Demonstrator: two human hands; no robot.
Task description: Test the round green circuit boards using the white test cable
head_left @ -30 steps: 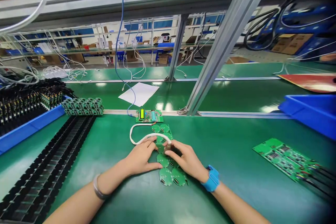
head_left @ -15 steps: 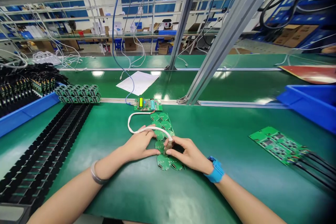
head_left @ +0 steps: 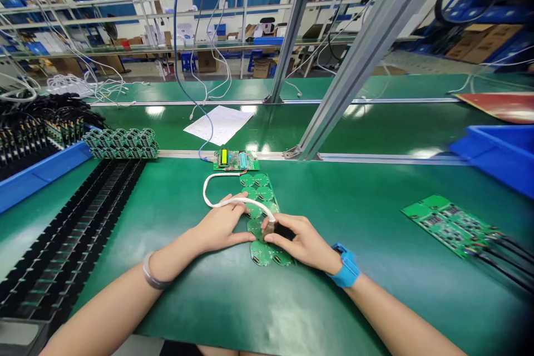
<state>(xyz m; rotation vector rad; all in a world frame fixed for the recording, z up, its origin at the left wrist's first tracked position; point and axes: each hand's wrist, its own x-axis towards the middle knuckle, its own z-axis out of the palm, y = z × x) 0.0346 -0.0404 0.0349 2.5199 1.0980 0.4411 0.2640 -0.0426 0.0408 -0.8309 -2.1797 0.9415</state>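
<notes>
A panel of round green circuit boards (head_left: 261,254) lies on the green bench in front of me, joined in two columns. My left hand (head_left: 223,227) rests at the panel's left side, fingers and thumb spread, the tips touching its edge. In a pinch, my right hand (head_left: 301,238) grips the grey-brown connector (head_left: 269,228) at the end of a white cable (head_left: 207,189), pressed down onto or just above the panel; the contact is hidden. From there the cable loops over my left fingers to a green control board (head_left: 236,161) with a lit yellow-green display beyond the panel.
Left are black slotted rails (head_left: 89,222), stacked round boards (head_left: 120,143) and a blue bin (head_left: 45,175) of wired boards. Right lie a wired green board (head_left: 453,225) and a blue tray (head_left: 500,158). A slanted metal post (head_left: 359,72) and paper (head_left: 219,124) are ahead.
The whole view has shifted slightly, with the far bench sitting a little higher in the picture. Both hands keep their places on the panel, and the connector stays in my right fingers.
</notes>
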